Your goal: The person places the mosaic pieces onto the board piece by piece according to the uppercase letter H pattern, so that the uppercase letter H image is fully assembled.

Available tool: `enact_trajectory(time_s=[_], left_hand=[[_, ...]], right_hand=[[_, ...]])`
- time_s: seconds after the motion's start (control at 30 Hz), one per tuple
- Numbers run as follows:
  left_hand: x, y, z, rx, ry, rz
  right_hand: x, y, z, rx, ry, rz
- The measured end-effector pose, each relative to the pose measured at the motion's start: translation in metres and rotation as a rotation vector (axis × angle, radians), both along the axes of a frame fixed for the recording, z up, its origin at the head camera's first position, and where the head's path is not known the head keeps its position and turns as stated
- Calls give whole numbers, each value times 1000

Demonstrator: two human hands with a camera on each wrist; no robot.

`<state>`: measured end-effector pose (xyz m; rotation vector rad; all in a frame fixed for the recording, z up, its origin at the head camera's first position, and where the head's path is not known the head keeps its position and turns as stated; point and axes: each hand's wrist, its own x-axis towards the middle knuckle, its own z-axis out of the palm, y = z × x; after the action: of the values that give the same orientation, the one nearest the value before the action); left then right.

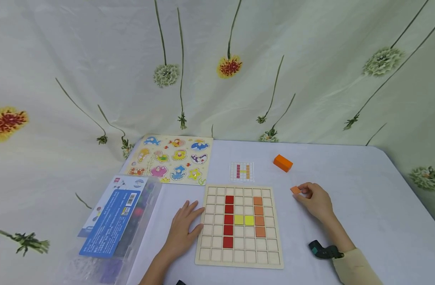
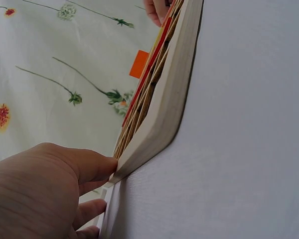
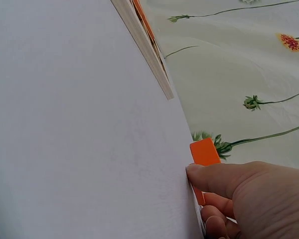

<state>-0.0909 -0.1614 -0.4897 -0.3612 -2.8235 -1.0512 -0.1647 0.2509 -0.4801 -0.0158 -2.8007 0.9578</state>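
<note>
A pale wooden grid board (image 1: 239,258) lies flat on the table. Set in it are a column of several red tiles (image 1: 228,219), a column of several orange tiles (image 1: 259,221) and two yellow tiles (image 1: 244,220) side by side between them. My left hand (image 1: 182,227) rests on the table with fingers spread, thumb and fingertips at the board's left edge; the left wrist view has its thumb (image 2: 97,164) against the board's corner. To the right of the board, my right hand (image 1: 316,201) pinches a loose orange square tile (image 1: 295,190) between thumb and fingers, low over the table.
Behind the board lie a small printed pattern card (image 1: 242,171) and an orange block (image 1: 283,163). At the back left is a sea-animal puzzle board (image 1: 170,158). A clear plastic case (image 1: 139,221) with a blue label stands at the left. Flower-print cloth (image 1: 217,99) hangs behind.
</note>
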Motion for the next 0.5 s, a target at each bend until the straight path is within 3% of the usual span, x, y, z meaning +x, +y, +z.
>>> enact_trajectory(time_s=[0.27, 0.5], left_hand=[[1, -1, 1, 4, 1, 1], [1, 0, 2, 5, -4, -1]], right_hand=[[1, -2, 4, -39, -27, -33], [5, -2, 17, -89, -120, -41]])
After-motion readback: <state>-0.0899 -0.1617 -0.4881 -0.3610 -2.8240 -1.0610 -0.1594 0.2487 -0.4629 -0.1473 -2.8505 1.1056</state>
